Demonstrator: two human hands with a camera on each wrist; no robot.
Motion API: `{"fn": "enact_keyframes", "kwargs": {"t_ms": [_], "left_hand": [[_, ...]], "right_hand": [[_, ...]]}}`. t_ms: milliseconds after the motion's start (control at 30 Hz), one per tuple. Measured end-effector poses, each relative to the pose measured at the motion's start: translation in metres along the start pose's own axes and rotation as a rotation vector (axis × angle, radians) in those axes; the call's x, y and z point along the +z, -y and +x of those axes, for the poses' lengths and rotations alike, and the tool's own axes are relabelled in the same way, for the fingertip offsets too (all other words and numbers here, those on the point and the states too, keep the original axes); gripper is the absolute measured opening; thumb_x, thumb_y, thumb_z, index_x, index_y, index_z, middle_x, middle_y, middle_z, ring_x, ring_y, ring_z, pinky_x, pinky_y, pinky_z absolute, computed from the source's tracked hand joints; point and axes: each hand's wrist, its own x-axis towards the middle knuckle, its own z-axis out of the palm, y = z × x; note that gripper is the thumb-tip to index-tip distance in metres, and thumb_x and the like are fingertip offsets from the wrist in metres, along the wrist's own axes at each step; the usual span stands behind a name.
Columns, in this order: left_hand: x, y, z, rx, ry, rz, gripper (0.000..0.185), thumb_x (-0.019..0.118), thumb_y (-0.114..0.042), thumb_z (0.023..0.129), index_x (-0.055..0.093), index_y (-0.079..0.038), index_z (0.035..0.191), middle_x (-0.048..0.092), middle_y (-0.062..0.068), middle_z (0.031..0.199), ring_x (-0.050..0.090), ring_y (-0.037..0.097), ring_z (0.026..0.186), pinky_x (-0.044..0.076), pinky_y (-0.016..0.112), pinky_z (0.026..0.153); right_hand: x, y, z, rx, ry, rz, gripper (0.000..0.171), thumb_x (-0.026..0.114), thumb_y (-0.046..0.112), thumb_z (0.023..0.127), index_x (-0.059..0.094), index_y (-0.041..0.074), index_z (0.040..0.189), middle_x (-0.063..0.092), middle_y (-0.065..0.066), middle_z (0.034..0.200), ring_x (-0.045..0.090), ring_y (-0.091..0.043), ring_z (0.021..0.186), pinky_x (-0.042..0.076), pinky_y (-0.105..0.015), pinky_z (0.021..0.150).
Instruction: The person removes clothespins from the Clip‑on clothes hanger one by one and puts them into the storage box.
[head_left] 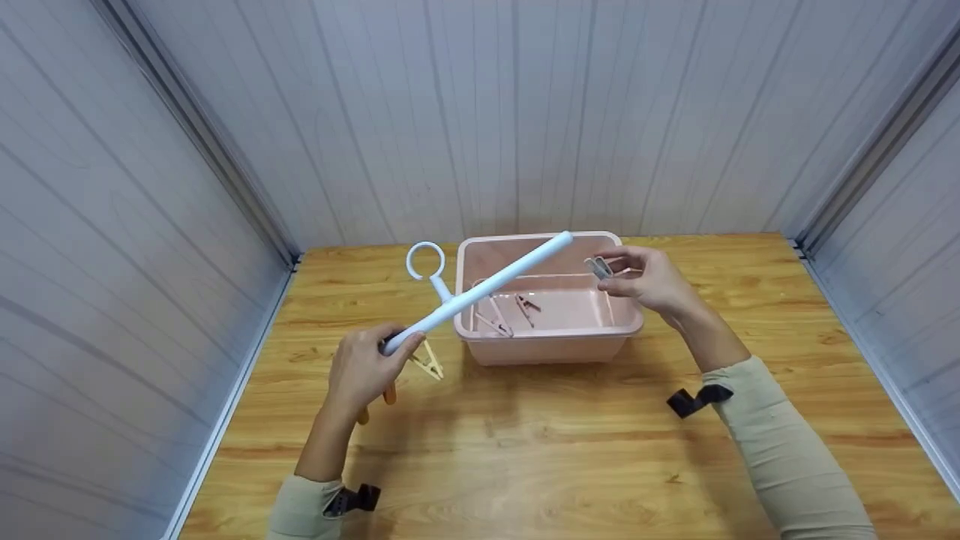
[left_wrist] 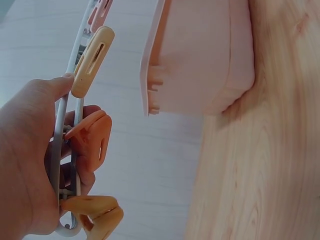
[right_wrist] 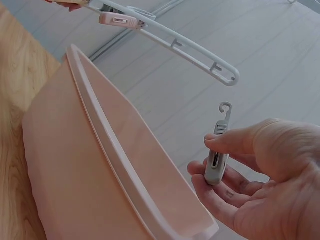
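Observation:
My left hand [head_left: 364, 367] grips one end of a pale blue-white clip hanger [head_left: 487, 289], its bar slanting up to the right over the basin. The hanger's hook ring [head_left: 409, 262] points away from me. On the hanger, in the left wrist view, hang a pale yellow clothespin [left_wrist: 92, 62], an orange one [left_wrist: 97, 142] and a mustard one [left_wrist: 100, 215]. A pink clothespin [right_wrist: 119, 20] also shows on it in the right wrist view. Over the basin's right rim, my right hand [head_left: 652, 281] pinches a grey clothespin [right_wrist: 216, 155], its small hook upward, apart from the hanger's free end.
A pink plastic basin [head_left: 555, 351] stands on the wooden table [head_left: 570, 450] near the back wall. Inside it lie pink clothespins [head_left: 525, 309]. Light panelled walls [head_left: 480, 112] enclose the table at the back and both sides.

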Motion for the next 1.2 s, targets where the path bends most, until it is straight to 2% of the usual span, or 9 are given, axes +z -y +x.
{"fn": "enact_keyframes", "kwargs": {"t_ms": [300,467,600,800,933,1100,1200], "left_hand": [[-0.003,0.009,-0.006,-0.026,-0.003,0.001,0.027,0.082,-0.04,0.104,0.085,-0.014,0.101,0.074,0.002,0.075,0.065,0.014,0.064,0.047,0.031,0.062],[-0.005,0.013,-0.007,-0.055,0.002,0.004,0.029,0.082,-0.041,0.104,0.085,-0.013,0.104,0.075,0.004,0.077,0.064,0.011,0.057,0.047,0.029,0.06],[-0.006,0.014,-0.008,-0.07,0.002,0.003,0.03,0.082,-0.041,0.104,0.085,-0.012,0.105,0.076,0.005,0.078,0.063,0.01,0.053,0.047,0.029,0.059],[-0.005,0.013,-0.007,-0.073,0.003,0.012,0.031,0.082,-0.041,0.104,0.085,-0.011,0.106,0.075,0.005,0.077,0.064,0.012,0.057,0.046,0.028,0.058],[-0.005,0.013,-0.007,-0.058,-0.007,0.019,0.031,0.082,-0.041,0.103,0.085,-0.011,0.105,0.075,0.005,0.076,0.064,0.011,0.059,0.046,0.029,0.058],[-0.005,0.014,-0.006,-0.054,0.0,0.016,0.033,0.08,-0.043,0.105,0.085,-0.011,0.106,0.076,0.005,0.075,0.064,0.01,0.054,0.046,0.029,0.056],[-0.005,0.014,-0.006,-0.058,-0.001,0.013,0.032,0.081,-0.042,0.104,0.085,-0.011,0.105,0.076,0.005,0.076,0.064,0.01,0.054,0.046,0.029,0.057]], "right_hand": [[0.0,0.005,0.011,0.009,0.029,-0.155,0.055,0.077,-0.001,0.102,0.062,-0.004,0.155,0.069,-0.024,0.136,0.068,-0.011,0.105,0.061,-0.015,0.086],[0.002,0.005,0.018,-0.002,0.018,-0.202,0.055,0.077,-0.003,0.101,0.063,-0.005,0.154,0.071,-0.027,0.135,0.068,-0.011,0.101,0.058,-0.015,0.082],[0.003,0.003,0.021,0.0,0.017,-0.2,0.053,0.077,-0.005,0.1,0.064,-0.006,0.152,0.072,-0.026,0.132,0.068,-0.011,0.1,0.059,-0.015,0.081],[0.005,0.001,0.025,0.024,0.003,-0.197,0.054,0.077,-0.006,0.1,0.064,-0.007,0.152,0.071,-0.023,0.129,0.065,-0.015,0.104,0.059,-0.014,0.081],[0.008,0.0,0.028,0.025,-0.008,-0.184,0.054,0.077,-0.003,0.1,0.062,-0.008,0.153,0.07,-0.026,0.131,0.067,-0.013,0.102,0.06,-0.014,0.081],[0.01,-0.002,0.03,0.01,-0.038,-0.125,0.059,0.078,-0.002,0.101,0.058,-0.008,0.156,0.068,-0.027,0.134,0.069,-0.008,0.099,0.062,-0.015,0.082],[0.011,-0.001,0.029,0.001,-0.073,-0.074,0.061,0.077,-0.001,0.102,0.056,-0.007,0.159,0.064,-0.029,0.141,0.071,-0.006,0.102,0.063,-0.015,0.086]]}}
